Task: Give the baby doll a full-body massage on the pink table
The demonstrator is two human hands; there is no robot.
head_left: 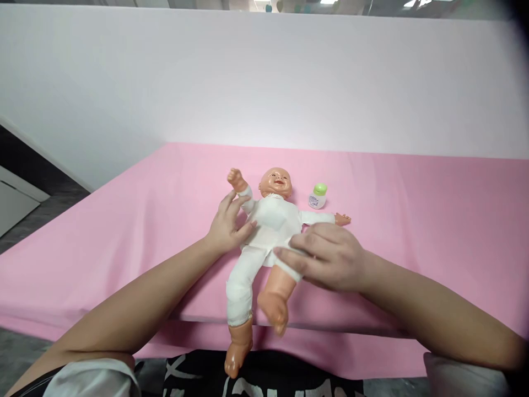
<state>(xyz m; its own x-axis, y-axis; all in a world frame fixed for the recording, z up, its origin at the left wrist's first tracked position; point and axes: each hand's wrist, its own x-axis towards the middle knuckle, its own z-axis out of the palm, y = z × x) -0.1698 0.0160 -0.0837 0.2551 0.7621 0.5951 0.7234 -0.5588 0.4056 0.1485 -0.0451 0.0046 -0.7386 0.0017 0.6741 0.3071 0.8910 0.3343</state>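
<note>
Head view: a baby doll with a shiny, tan plastic head, hands and feet and a soft white cloth body (275,218) lies face-up on a tabletop spread with smooth pink cloth (384,193), its head away from the person and its feet toward them. The person's left grip (228,223) is loose, its digits spread: the thumb rests on the side of the doll's torso, and the fingers reach up to the doll's raised arm on that side. The doll's torso thus lies just inward of this grip. The right grip (330,256) is closed around the doll's bent leg near the knee, curled fingers against the white fabric; the bare plastic shin and foot below it are slightly blurred. The doll's other leg stretches straight toward the person, its foot extending past the near edge of the pink cloth, in front of a black garment with white lettering (264,375). The doll's other arm points out to the person's right, just beyond the right grip. Near the doll's head, on that same side and apart from it, is a small, translucent white bottle with a light green cap (317,197); its label is too small to read. Beyond the doll's head rises a plain white wall panel (264,77).
</note>
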